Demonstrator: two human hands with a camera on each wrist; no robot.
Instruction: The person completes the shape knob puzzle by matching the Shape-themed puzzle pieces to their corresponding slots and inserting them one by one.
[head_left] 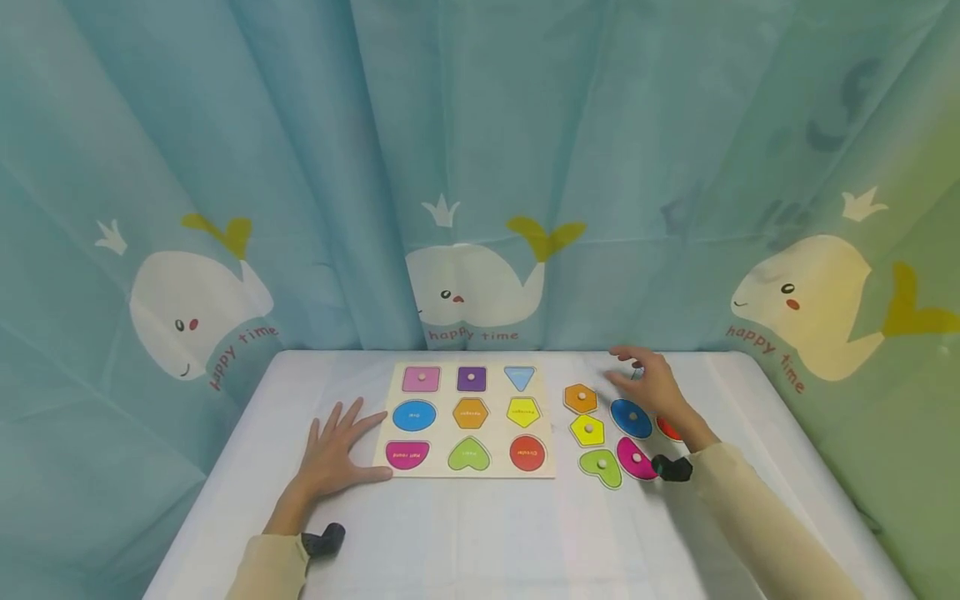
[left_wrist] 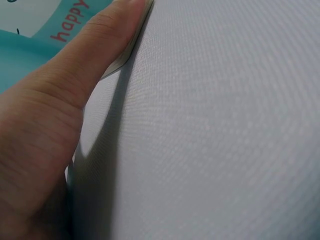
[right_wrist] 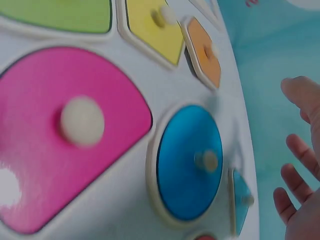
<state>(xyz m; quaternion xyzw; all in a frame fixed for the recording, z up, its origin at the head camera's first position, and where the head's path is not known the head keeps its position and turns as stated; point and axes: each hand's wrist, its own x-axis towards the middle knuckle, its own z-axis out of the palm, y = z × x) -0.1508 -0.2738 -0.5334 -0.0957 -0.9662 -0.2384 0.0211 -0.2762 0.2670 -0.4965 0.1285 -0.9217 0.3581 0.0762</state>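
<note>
Nearest me, a person's right sleeve (head_left: 772, 525) reaches over a white-covered counter (head_left: 480, 542). In the middle lies a flat puzzle board (head_left: 498, 430); the left grip (head_left: 333, 450) is spread wide against its left edge, thumb at the near corner. To the board's right lie loose knobbed pieces, among them a pink half-round (right_wrist: 45, 150), a blue oval (right_wrist: 185, 145) and a blue triangle (right_wrist: 240, 192). The right grip (head_left: 648, 383) hangs near the triangle, thumb and fingers apart, holding nothing. I judge each piece light, stiff and sturdy, its glossy face slippery; the place to pinch is the round central knob (right_wrist: 82, 121).
</note>
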